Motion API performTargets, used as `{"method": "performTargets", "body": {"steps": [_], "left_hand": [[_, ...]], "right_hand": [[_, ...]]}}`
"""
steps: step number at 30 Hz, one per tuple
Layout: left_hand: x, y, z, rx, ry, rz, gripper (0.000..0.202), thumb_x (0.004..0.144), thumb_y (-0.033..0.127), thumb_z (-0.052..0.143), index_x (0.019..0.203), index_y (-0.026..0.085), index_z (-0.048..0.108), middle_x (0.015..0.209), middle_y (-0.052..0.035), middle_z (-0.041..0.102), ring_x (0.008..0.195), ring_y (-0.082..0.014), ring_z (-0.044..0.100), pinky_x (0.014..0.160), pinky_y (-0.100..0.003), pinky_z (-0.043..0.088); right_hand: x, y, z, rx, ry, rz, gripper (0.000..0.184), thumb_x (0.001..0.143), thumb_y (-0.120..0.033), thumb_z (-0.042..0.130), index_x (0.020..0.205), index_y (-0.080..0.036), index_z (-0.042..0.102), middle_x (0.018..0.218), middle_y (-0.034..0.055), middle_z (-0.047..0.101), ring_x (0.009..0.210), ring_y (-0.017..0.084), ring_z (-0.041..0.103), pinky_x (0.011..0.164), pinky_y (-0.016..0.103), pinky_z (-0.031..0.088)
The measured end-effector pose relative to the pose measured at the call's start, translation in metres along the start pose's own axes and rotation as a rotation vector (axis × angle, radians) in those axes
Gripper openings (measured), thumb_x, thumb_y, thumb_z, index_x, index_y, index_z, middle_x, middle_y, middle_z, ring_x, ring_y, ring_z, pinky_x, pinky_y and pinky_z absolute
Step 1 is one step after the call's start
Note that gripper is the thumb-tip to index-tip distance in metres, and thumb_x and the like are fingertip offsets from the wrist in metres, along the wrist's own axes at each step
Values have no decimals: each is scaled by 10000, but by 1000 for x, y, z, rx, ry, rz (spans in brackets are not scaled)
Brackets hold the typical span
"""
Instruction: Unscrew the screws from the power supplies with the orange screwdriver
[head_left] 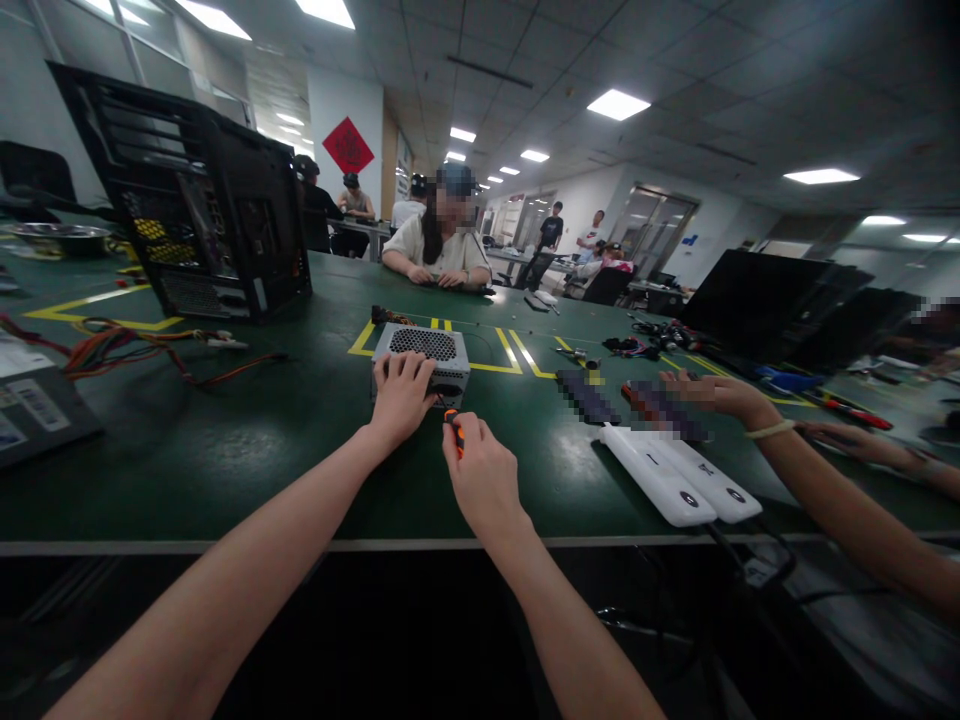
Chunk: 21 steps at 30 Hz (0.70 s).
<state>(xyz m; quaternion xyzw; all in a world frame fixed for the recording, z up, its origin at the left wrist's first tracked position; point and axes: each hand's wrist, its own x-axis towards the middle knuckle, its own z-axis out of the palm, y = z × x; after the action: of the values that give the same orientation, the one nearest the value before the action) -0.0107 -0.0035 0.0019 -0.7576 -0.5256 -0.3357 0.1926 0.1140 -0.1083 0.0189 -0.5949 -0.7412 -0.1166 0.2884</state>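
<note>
A grey metal computer power supply (459, 366) with a perforated grille on top sits on the green table in front of me. My left hand (403, 393) lies over its near left side, fingers bent over the top edge, gripping it. In my right hand (484, 470) is a screwdriver (458, 432) with an orange and black handle, fingers closed around it. Its shaft points at the near face of the power supply, close to a dark socket. Whether the tip touches a screw is too small to tell. A bundle of cables (390, 316) lies behind the unit.
A black computer case (217, 210) stands at left, near loose coloured cables (112, 350) and another metal unit (45, 405). White power banks (675, 475) and phones (589, 397) lie to the right. A co-worker's hand (697, 390) rests there; another person sits across the table.
</note>
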Motion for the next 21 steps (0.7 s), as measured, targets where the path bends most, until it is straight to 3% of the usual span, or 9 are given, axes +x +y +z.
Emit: {"method": "performTargets", "body": {"steps": [2, 5, 8, 16, 21], "left_hand": [[0, 0, 0, -3, 2, -4, 384, 762, 272, 574, 1131, 198, 495, 1206, -104, 496, 1141, -292, 356, 1004, -483, 211], [1, -1, 0, -14, 4, -3, 365, 769, 270, 569, 1121, 204, 501, 1202, -99, 501, 1132, -291, 360, 989, -482, 223], [2, -1, 2, -23, 1, -8, 361, 770, 263, 566, 1122, 211, 505, 1209, -98, 499, 1132, -294, 357, 981, -484, 227], [1, -1, -1, 3, -11, 5, 364, 782, 249, 548, 1140, 203, 499, 1217, -104, 496, 1139, -293, 352, 974, -481, 228], [2, -2, -1, -2, -12, 5, 360, 788, 251, 538, 1144, 222, 494, 1220, -100, 495, 1137, -296, 354, 962, -484, 239]], "right_hand": [[-1, 0, -1, 2, -41, -50, 193, 889, -274, 449, 1021, -150, 517, 914, 66, 600, 718, 162, 625, 550, 232, 481], [-4, -3, -3, -28, -73, -174, 208, 852, -154, 473, 1057, -132, 503, 1088, 122, 543, 838, 175, 610, 670, 270, 513], [-3, -4, -4, -62, -63, -273, 257, 838, -64, 431, 1080, -133, 485, 1083, 113, 538, 878, 170, 592, 719, 276, 510], [10, -2, -6, -54, 20, -117, 171, 926, -246, 359, 944, -161, 506, 858, 43, 571, 647, 122, 601, 488, 198, 450], [3, -3, -10, -26, -59, -159, 177, 863, -203, 489, 1028, -137, 488, 1080, 109, 530, 778, 149, 617, 589, 232, 511]]}}
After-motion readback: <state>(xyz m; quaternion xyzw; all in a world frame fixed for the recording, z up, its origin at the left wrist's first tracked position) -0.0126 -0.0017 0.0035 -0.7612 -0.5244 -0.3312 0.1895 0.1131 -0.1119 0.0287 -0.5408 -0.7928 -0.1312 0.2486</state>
